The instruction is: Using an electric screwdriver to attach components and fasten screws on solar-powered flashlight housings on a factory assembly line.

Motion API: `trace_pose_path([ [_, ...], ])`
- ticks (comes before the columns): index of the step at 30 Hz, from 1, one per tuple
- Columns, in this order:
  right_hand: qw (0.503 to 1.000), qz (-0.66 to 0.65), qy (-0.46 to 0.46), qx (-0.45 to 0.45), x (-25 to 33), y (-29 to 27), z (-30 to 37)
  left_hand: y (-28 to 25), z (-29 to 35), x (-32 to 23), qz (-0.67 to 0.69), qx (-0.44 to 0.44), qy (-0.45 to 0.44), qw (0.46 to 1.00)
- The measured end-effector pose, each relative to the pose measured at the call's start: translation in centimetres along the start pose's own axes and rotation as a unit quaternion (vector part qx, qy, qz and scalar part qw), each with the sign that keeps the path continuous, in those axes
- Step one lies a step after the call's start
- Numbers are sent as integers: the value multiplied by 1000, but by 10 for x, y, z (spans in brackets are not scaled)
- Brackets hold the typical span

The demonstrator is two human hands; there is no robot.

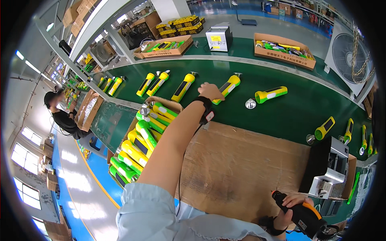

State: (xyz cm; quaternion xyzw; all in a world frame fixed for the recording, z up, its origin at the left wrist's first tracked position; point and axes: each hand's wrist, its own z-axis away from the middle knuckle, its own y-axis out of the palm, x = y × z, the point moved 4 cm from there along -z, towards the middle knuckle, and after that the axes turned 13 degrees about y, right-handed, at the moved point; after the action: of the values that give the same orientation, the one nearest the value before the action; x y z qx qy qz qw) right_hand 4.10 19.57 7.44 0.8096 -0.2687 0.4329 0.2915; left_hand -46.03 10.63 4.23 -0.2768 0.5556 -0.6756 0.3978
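My left hand [211, 91] reaches out over the green belt, its fingers curled at the near end of a yellow and green flashlight [230, 86]. The flashlight lies tilted on the belt, with its silver reflector at the far end. A black band with a small device [209, 115] and a cord wraps my left wrist. At the lower right, my right hand [287, 209] grips a black and orange electric screwdriver [307, 219], its red tip pointing left over a cardboard sheet [241, 168]. Right of my left hand lies another flashlight [271, 94], its reflector [250, 104] detached in front.
A carton of flashlights [134, 150] stands beside my left forearm. More flashlights [183, 87] line the belt on both sides. A white and black machine [327, 166] stands at the right. Parts boxes [283, 55] sit beyond the belt. A person [64, 112] works at the far left.
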Motion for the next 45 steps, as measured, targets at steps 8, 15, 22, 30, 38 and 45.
trace_pose_path([
  [8,995,-24,2,-97,-7,-21,11,-6,5,136,90,46,-199,975],
  [15,994,-33,27,-102,-6,-21,1,2,41,50,21,-35,-105,994],
  [22,988,-24,-47,-148,53,-62,4,-14,193,-20,81,-197,137,967],
  [30,950,36,-150,-271,117,-128,-42,89,393,-68,61,-193,154,967],
  [38,955,125,-68,-259,74,-146,-73,102,427,-101,-70,-327,273,902],
  [45,972,153,44,-171,81,-129,-84,97,432,-116,21,-41,443,895],
])
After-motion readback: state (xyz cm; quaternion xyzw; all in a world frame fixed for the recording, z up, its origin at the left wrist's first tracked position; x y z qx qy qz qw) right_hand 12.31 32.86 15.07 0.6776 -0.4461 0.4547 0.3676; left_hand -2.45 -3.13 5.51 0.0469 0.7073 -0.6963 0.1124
